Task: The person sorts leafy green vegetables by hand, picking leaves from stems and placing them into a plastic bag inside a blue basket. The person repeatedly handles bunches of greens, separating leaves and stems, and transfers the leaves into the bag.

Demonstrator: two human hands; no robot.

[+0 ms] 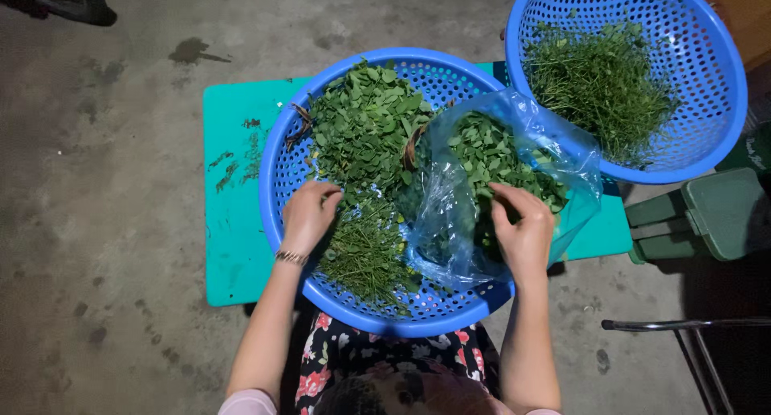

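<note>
Hands in basket, bag alongside

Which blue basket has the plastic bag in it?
The big blue basket under both hands, nearest the person, holds the clear plastic bag. The other blue basket, upper right, has only stems.

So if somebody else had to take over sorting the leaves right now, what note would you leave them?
Left hand: in the near blue basket, fingers curled on the leaf pile; grip unclear.
Right hand: at the mouth of the clear blue plastic bag, which lies in the same basket and holds leaves.
Bare stems lie at the front of that basket; more fill the second blue basket at upper right.
Done: many leaves stripped, some bagged.
Left: a big leaf pile is still outside the bag.
</note>
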